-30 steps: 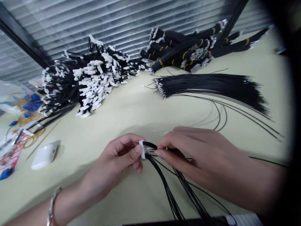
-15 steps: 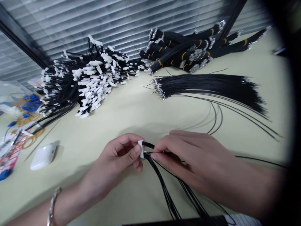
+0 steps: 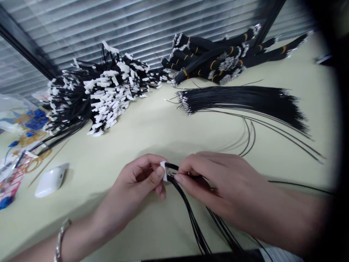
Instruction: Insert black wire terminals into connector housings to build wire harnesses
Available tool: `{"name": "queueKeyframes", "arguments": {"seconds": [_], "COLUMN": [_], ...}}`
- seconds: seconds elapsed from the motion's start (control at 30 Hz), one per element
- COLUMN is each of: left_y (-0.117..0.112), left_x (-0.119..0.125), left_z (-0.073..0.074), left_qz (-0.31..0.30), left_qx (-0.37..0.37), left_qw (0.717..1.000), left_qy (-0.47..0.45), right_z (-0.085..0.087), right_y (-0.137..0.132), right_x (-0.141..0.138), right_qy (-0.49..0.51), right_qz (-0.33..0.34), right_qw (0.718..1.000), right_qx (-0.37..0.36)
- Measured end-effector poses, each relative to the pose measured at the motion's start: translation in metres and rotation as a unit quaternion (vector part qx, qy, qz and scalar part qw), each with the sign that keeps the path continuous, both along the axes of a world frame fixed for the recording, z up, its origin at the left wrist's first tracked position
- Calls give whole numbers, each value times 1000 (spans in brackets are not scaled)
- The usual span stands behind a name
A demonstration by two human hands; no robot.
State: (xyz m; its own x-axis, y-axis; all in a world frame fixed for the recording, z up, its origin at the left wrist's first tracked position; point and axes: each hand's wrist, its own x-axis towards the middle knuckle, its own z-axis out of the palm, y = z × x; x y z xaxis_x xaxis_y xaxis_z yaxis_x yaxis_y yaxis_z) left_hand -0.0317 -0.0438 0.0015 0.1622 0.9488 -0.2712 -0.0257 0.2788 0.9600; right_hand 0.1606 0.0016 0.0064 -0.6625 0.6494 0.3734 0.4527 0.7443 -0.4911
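Between the thumb and fingers of my left hand [image 3: 140, 182] is a small white plastic connector [image 3: 164, 171], held upright above the table. Several black wires [image 3: 188, 205] run out of its right side and droop toward the table's near edge. My right hand [image 3: 226, 189] is closed in a pinch just right of the connector, on a thin black wire. Its metal tip [image 3: 172, 174] points at the connector's face, between the upper and lower wires. Whether the tip touches the connector, I cannot tell.
A heap of wires with white connectors [image 3: 111, 98] lies at the back left. Banded black wire bundles [image 3: 212, 54] are piled against the blinds. Loose wires [image 3: 240, 102] spread out in front of them. At left are a white case [image 3: 51, 181], rubber bands [image 3: 36, 160] and a thin stick [image 3: 50, 162].
My right hand has shifted very slightly, and the metal wire tip now shows more clearly beside the connector. The left hand keeps its hold with hardly any movement.
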Motion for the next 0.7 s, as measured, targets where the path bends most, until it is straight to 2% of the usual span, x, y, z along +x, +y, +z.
{"name": "queueKeyframes", "arguments": {"seconds": [0.3, 0.5, 0.7], "left_y": [0, 0, 2], "left_x": [0, 1, 2], "left_z": [-1, 1, -2], "left_qz": [0, -2, -6], "left_qx": [2, 17, 6], "left_qw": [1000, 999, 1000], "left_qy": [11, 43, 26], "right_z": [7, 5, 1], "right_y": [0, -2, -2], "right_x": [1, -2, -3], "right_qy": [12, 9, 11], "right_qz": [-20, -27, -18], "right_qw": [993, 995, 996], "right_qx": [-119, -100, -83]}}
